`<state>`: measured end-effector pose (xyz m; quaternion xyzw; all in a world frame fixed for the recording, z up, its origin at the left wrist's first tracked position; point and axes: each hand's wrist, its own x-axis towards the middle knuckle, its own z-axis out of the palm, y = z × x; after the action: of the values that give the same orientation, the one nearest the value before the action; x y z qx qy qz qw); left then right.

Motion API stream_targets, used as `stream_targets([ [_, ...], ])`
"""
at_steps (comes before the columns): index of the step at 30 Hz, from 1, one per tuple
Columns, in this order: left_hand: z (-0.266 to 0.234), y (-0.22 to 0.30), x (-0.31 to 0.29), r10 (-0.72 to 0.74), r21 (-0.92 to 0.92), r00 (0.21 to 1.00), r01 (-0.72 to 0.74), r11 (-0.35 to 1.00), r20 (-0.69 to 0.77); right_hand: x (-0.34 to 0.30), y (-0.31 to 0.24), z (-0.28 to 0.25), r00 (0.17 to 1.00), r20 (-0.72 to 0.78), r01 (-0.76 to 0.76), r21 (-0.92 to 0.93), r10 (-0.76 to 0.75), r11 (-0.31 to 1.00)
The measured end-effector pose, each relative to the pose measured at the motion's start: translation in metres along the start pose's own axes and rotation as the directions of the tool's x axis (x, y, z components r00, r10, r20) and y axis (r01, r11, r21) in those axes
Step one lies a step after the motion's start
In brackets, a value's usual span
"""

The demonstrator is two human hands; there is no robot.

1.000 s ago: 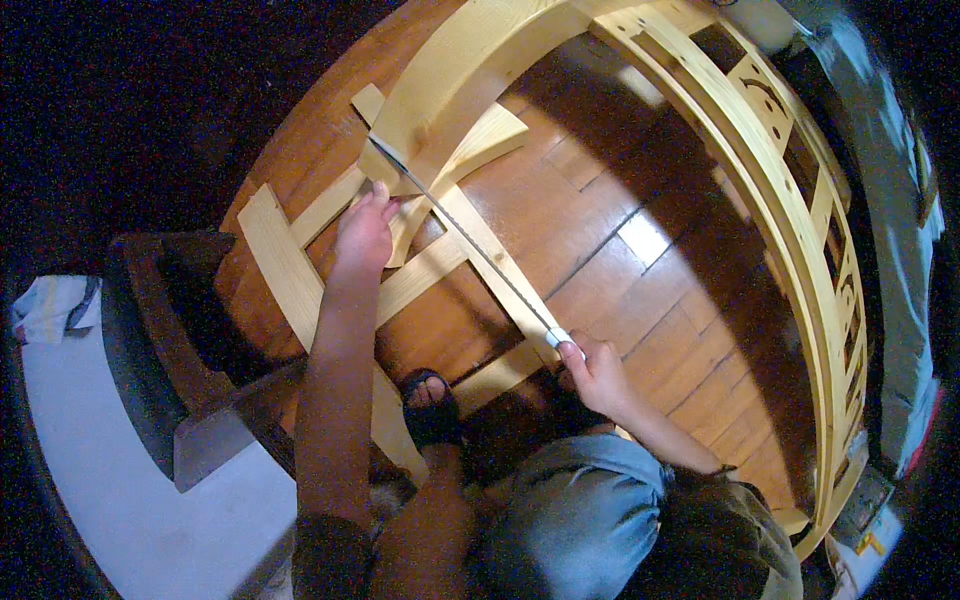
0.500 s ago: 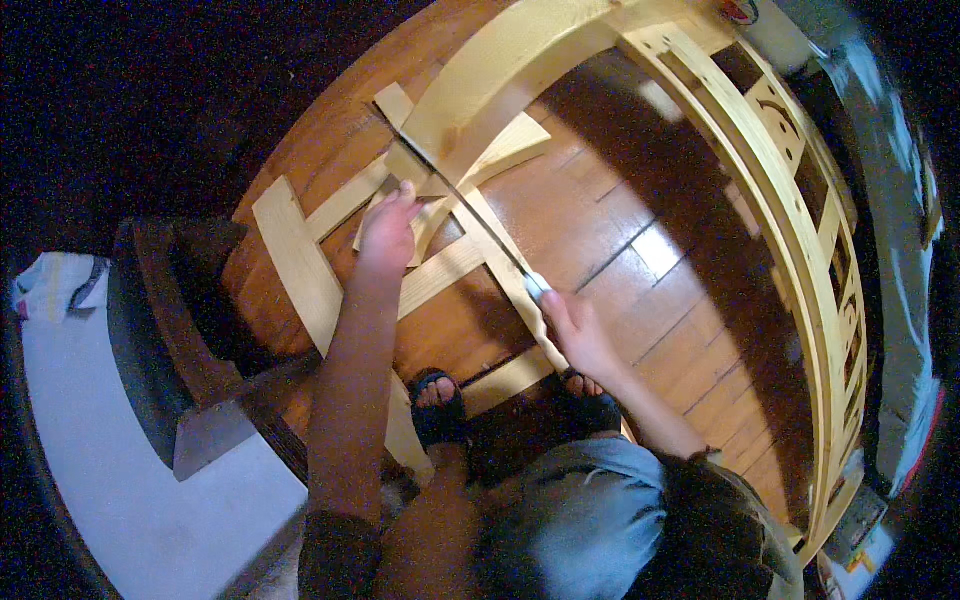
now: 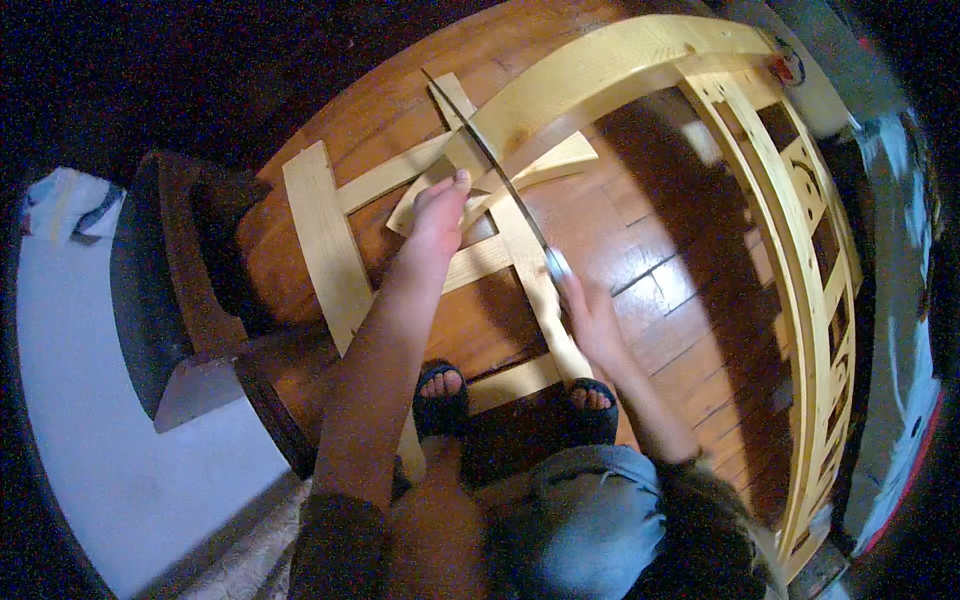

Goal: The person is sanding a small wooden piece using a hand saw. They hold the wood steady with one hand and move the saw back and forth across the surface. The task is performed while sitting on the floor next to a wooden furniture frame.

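Observation:
In my right hand [image 3: 592, 318] is the pale handle of a long, thin-bladed saw [image 3: 512, 188], seen nearly edge-on. Its dark blade runs away from me to the upper left, across the end of a curved pale wooden beam [image 3: 590, 85]; whether it bites into the wood I cannot make out. My left hand [image 3: 440, 212] closes on a short wooden piece [image 3: 408, 212] just left of the blade, its thumb side up. Beneath both hands lies a ladder-like wooden frame [image 3: 318, 225] of flat slats on the floor.
A tall curved-looking wooden panel [image 3: 775, 240] with slats and cut-outs stands along the right. My sandalled feet [image 3: 440, 392] are beside the frame on the brown plank floor [image 3: 650, 235]. A white surface [image 3: 75, 400] and dark wooden furniture [image 3: 190, 260] stand at left.
The saw and my right hand have moved away from me, bringing the handle closer to the beam. My left hand keeps its hold. The whole view has shifted slightly.

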<state>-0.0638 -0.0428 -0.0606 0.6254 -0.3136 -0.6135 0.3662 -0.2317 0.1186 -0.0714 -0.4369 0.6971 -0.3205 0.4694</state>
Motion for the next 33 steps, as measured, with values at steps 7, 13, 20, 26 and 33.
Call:
stream_targets([
  [7,-0.003,-0.017,0.014,-0.02,-0.128,0.999,0.016,0.992,-0.033,-0.06,0.048,-0.022,0.988,0.04,0.14,0.139,-0.146,0.98],
  [13,0.012,-0.014,0.008,-0.036,-0.145,0.998,0.028,0.989,-0.058,0.04,-0.001,0.011,0.988,0.068,0.122,0.2,-0.138,0.972],
  [20,-0.011,-0.032,0.025,-0.005,-0.206,1.0,0.001,0.979,-0.02,-0.066,0.092,-0.018,0.998,0.047,-0.056,0.171,0.049,0.984],
  [26,0.005,-0.015,0.015,0.002,-0.08,0.993,-0.012,0.997,-0.122,0.052,-0.027,0.004,0.988,0.154,-0.011,0.063,0.001,0.998],
  [33,-0.001,-0.028,0.022,0.039,-0.188,0.999,-0.043,0.981,-0.026,-0.036,0.048,-0.016,0.998,0.05,0.02,0.128,-0.027,0.992],
])
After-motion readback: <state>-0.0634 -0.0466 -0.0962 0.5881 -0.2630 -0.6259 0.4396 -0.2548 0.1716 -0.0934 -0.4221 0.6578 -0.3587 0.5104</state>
